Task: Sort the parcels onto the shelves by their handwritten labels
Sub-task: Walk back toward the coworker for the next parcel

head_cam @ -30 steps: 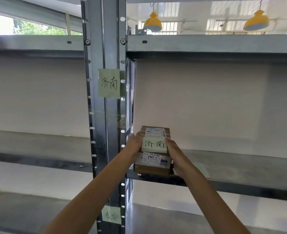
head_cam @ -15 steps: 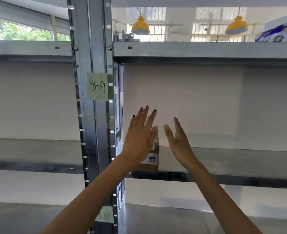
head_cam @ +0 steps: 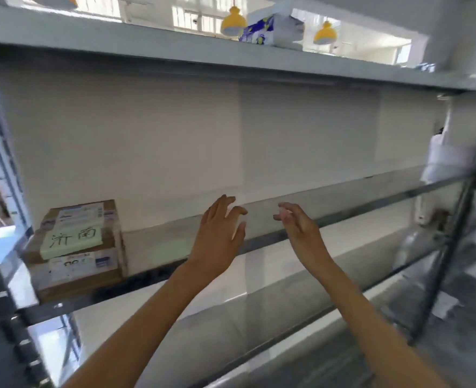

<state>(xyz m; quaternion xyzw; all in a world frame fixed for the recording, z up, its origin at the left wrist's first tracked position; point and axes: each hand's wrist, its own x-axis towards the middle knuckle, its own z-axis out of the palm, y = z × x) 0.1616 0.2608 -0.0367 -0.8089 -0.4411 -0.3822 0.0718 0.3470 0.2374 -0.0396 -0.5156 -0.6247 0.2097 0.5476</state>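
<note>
A brown cardboard parcel lies at the left end of the middle metal shelf, with a pale green handwritten note stuck on its top and white shipping labels around it. My left hand hovers to the right of the parcel, apart from it, fingers spread and holding nothing. Further right, my right hand is also free, its fingers loosely curled and apart. Both hands float in front of the shelf edge.
A blue-and-white package rests on the top shelf. A white bag sits at the shelf's right end beside a dark upright post. A lower shelf runs below. Another upright stands at the left.
Both hands let go of the parcel, which now rests on the shelf, and drew back to the right. The view has swung right and tilted.
</note>
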